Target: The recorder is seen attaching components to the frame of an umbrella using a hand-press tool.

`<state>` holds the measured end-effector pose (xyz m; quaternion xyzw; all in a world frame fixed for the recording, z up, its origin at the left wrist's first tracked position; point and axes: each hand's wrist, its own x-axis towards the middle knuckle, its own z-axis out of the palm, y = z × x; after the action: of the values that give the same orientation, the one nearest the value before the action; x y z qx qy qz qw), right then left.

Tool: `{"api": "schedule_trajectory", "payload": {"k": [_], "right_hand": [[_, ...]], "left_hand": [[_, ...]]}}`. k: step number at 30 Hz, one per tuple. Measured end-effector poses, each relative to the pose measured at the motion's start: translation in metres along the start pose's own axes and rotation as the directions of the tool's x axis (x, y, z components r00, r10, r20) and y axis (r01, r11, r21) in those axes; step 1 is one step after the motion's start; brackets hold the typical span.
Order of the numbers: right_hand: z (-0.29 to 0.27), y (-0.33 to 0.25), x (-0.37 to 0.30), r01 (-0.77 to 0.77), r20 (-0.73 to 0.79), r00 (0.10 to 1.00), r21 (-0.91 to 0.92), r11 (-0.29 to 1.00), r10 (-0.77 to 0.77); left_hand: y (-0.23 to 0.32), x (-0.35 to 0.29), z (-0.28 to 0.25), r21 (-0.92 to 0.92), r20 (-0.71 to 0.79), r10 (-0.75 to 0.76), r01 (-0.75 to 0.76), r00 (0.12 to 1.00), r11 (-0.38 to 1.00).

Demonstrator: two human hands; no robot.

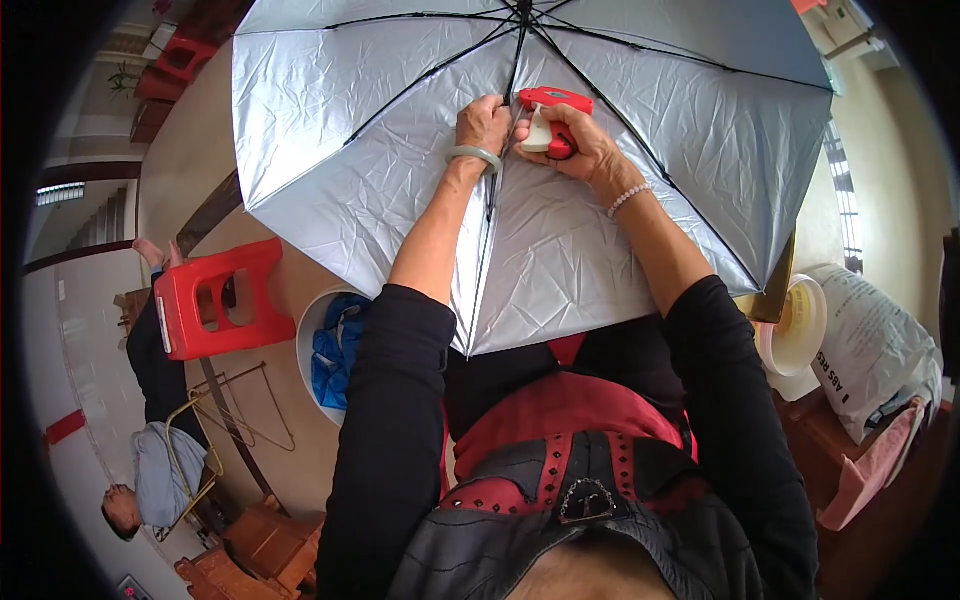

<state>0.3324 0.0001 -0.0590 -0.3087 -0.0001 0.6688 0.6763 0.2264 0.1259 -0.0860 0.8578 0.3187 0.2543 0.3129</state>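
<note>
An opened umbrella [400,205] spreads over my lap, its silver inner side up and its black ribs [440,68] fanning out from the hub [523,12] at the top. My right hand [592,150] is wrapped round a red tagging gun [556,97] with a white trigger, its front pointing left toward the rib. Closed beside it, my left hand [484,124] grips the rib and the fabric next to it. The fingertips of that hand are partly hidden, and so is the exact spot where the gun's tip meets the cloth.
To the left stand a red plastic stool [222,300] and a white bucket [305,345] holding blue cloth [340,350]. A person [165,470] reclines on a chair farther left. On the right are a pale tub [803,322], a white sack [868,350] and a pink cloth [872,470].
</note>
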Motion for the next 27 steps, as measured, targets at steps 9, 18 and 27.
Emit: {"api": "schedule_trajectory", "payload": {"k": [9, 18, 27], "right_hand": [[0.006, 0.000, -0.007, 0.018, 0.016, 1.000, -0.024, 1.000, -0.018], [0.001, 0.001, -0.001, 0.020, 0.074, 0.997, 0.024, 1.000, -0.022], [0.003, 0.001, 0.003, -0.015, 0.024, 1.000, -0.001, 1.000, 0.015]], "left_hand": [[0.002, 0.000, -0.002, 0.045, 0.026, 0.026, -0.027, 0.999, 0.999], [0.003, -0.001, -0.004, 0.038, 0.068, -0.038, 0.036, 0.997, 0.999], [-0.001, -0.003, 0.000, 0.001, 0.026, 0.031, -0.031, 0.999, 1.000]]}}
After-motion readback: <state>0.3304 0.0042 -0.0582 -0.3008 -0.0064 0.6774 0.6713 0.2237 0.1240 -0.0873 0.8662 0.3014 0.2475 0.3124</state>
